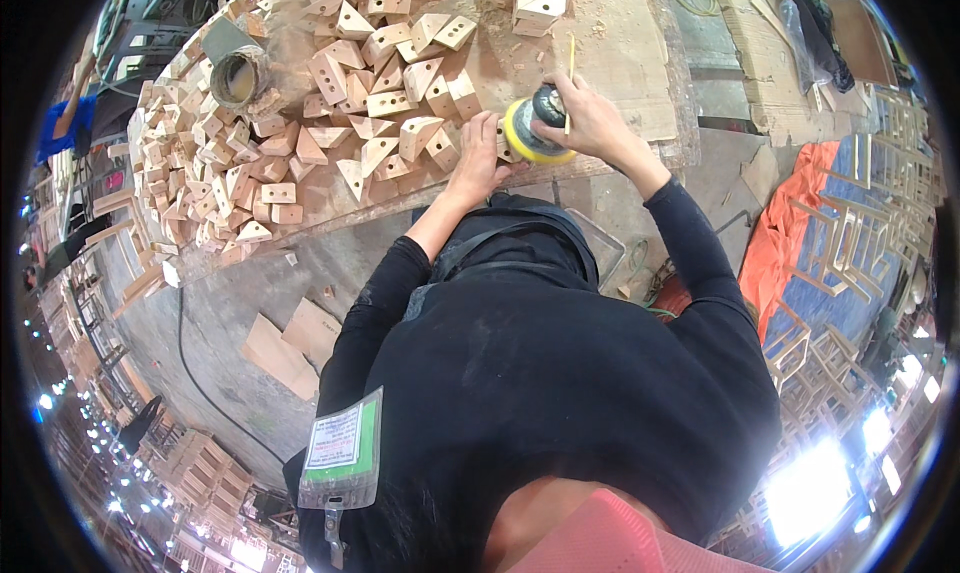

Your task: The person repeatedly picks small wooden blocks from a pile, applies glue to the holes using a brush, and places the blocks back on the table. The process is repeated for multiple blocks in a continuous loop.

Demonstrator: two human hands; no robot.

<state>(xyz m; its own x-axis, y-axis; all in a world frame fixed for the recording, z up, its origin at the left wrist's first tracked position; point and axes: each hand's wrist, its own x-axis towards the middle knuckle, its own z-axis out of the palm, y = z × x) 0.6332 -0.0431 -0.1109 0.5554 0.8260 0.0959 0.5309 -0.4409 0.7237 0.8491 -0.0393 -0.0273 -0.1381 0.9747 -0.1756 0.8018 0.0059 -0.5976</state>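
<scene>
My right hand (592,123) is wrapped round the black top of a round disc sander (524,125) with a yellow rim, tilted at the near edge of the workbench. A thin yellow stick (571,63), perhaps a pencil, stands up beside those fingers; whether they grip it, I cannot tell. Just left of the sander, my left hand (478,161) is closed on a small wooden block (504,145), pressed against the disc. Fingers and sander hide most of that block. Many drilled, angled wooden blocks (391,103) lie heaped on the bench to the left.
The wooden workbench (620,73) carries sawdust and, at its left, an open round container (238,79) among the blocks. More blocks (538,3) stand at the far side. Cardboard pieces (280,355) and a cable (190,363) lie on the floor. Orange sheeting (790,228) and wooden frames (850,243) are at right.
</scene>
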